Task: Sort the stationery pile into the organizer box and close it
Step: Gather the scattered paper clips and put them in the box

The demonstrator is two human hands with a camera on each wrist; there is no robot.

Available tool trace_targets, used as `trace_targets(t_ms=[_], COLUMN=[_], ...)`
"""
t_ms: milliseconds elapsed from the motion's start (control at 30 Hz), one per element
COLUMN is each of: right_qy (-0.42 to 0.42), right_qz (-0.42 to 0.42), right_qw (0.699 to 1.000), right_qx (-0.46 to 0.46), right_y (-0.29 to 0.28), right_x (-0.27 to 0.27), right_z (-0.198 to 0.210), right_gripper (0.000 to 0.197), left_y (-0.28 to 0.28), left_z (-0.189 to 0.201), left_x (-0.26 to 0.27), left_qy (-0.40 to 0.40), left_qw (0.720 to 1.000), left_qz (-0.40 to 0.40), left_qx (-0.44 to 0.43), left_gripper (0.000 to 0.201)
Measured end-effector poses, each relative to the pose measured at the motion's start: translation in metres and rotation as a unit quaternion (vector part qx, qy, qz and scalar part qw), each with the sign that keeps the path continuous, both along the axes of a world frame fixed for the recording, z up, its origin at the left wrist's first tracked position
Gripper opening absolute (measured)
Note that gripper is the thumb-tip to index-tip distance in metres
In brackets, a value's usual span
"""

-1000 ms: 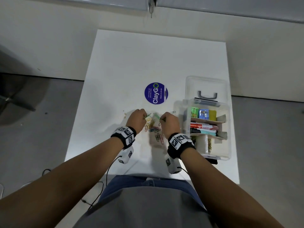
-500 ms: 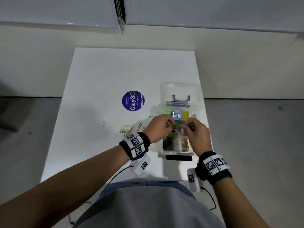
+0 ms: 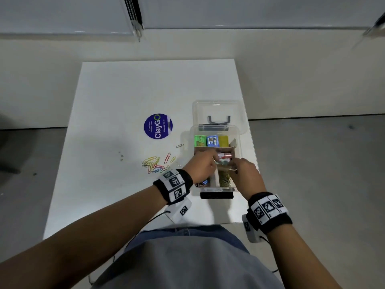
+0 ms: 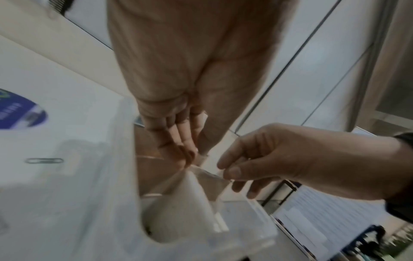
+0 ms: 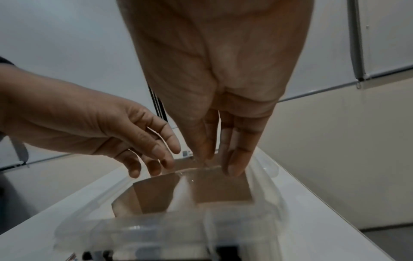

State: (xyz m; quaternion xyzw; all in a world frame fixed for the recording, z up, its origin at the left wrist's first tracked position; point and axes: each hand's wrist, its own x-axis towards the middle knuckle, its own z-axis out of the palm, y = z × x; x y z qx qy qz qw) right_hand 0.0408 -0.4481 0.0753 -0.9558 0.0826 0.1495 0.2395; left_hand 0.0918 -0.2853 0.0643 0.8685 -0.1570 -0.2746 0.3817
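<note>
The clear organizer box (image 3: 240, 142) stands open at the table's right side, its lid (image 3: 216, 108) folded back. Both hands hover over its front compartments. My left hand (image 3: 214, 161) and right hand (image 3: 233, 168) each pinch the top edge of a small clear bag (image 3: 224, 178) that holds gold-green clips. In the left wrist view the left hand (image 4: 187, 159) and right hand (image 4: 225, 172) hold the bag's rim (image 4: 205, 174) apart. A pile of coloured paper clips (image 3: 155, 163) lies on the table left of the box.
Green, blue and yellow small items (image 3: 212, 140) fill the box's back row, with markers (image 3: 225, 156) behind the hands. A lone clip (image 3: 179, 145) lies near the box. A round blue sticker (image 3: 158, 126) sits mid-table. The table's right edge runs close beside the box.
Both hands left the paper clip pile and moved right over the box. They now sit slightly lower, above the front compartments, holding the clear bag between them.
</note>
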Motion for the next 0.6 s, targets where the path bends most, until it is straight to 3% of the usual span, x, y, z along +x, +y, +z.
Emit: trace_targets(t_ms=[167, 267, 433, 500, 600], right_qy=[-0.05, -0.053, 0.047, 0.11, 0.174], right_qz=[0.041, 0.101, 0.159, 0.149, 0.107], right_qw=[0.996, 0.988, 0.983, 0.982, 0.978], right_qx=[0.062, 0.1, 0.083, 0.029, -0.041], right_y=[0.045, 0.093, 0.179, 0.2, 0.212], right_x=[0.029, 0.05, 0.082, 0.092, 0.097], right_z=[0.011, 0.011, -0.017, -0.037, -0.072], right_gripper=[0.019, 0.024, 0.045, 0.052, 0.064], left_y=[0.059, 0.098, 0.16, 0.178, 0.189], left_z=[-0.007, -0.029, -0.071, -0.084, -0.098], left_x=[0.031, 0.046, 0.041, 0.03, 0.014], left_qy=[-0.094, -0.09, 0.017, 0.042, 0.029], left_qw=[0.985, 0.975, 0.951, 0.944, 0.952], left_qz=[0.141, 0.192, 0.147, 0.123, 0.104], left_qx=[0.011, 0.064, 0.27, 0.303, 0.286], left_gripper=[0.015, 0.02, 0.056, 0.068, 0.086])
